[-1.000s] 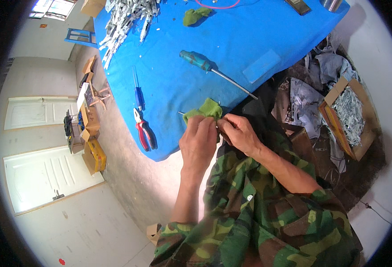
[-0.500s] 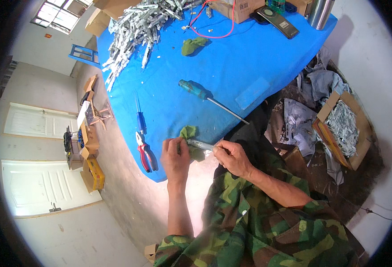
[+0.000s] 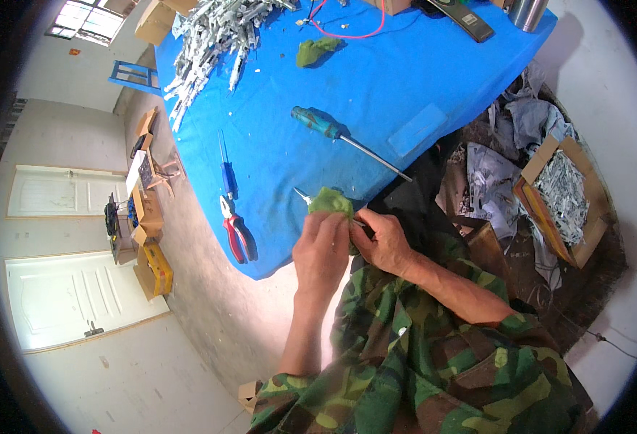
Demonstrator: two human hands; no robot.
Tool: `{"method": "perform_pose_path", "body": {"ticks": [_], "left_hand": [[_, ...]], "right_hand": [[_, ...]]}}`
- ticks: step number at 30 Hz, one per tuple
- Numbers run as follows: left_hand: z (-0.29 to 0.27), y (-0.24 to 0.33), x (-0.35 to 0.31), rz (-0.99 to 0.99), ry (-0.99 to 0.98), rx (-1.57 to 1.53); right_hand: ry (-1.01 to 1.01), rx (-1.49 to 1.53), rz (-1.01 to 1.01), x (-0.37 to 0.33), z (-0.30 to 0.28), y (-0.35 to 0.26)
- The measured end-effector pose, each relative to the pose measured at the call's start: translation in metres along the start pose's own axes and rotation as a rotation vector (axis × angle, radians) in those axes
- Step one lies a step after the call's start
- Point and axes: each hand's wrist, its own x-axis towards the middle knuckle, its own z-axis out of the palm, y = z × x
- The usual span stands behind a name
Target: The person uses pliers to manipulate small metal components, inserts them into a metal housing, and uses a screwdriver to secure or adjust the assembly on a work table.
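Note:
My left hand [image 3: 320, 246] is closed round a green cloth [image 3: 331, 200] at the table's near edge. The cloth wraps a slim silvery metal piece [image 3: 302, 195], whose pointed end sticks out to the left. Close beside it, my right hand [image 3: 385, 242] pinches the other end of that piece; its fingertips are partly hidden. To the left lie red-handled pliers [image 3: 234, 235] and a small blue screwdriver [image 3: 227, 177]. A larger screwdriver [image 3: 326, 124] with a teal handle rests beyond my hands.
A heap of silvery metal parts [image 3: 214, 43] covers the far left of the blue-covered table [image 3: 268, 123]. Another green cloth [image 3: 317, 50], a pink-red cable [image 3: 347, 35], a phone-like device [image 3: 464, 18] and a metal flask [image 3: 528, 13] lie beyond. At right stands a carton [image 3: 592, 239] of similar parts.
My left hand has slid right along the metal piece with the cloth, close to my right hand. The piece's pointed left end now shows past the cloth. The view has shifted slightly.

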Motion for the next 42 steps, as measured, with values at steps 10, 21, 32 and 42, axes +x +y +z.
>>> {"method": "perform_pose_path", "body": {"ticks": [10,21,32,42], "left_hand": [[0.003,-0.023,0.017,-0.083,0.039,0.086],[0.0,-0.018,0.016,-0.112,0.029,0.04],[0.006,-0.001,0.0,-0.004,-0.047,0.085],[0.009,-0.014,0.015,-0.08,0.058,0.065]], "right_hand": [[0.03,-0.137,-0.112,0.0,0.004,0.007],[0.038,-0.019,-0.035,-0.007,0.0,0.012],[0.048,0.013,-0.078,-0.005,-0.002,0.012],[0.05,0.1,0.087,-0.001,-0.005,0.007]]}}
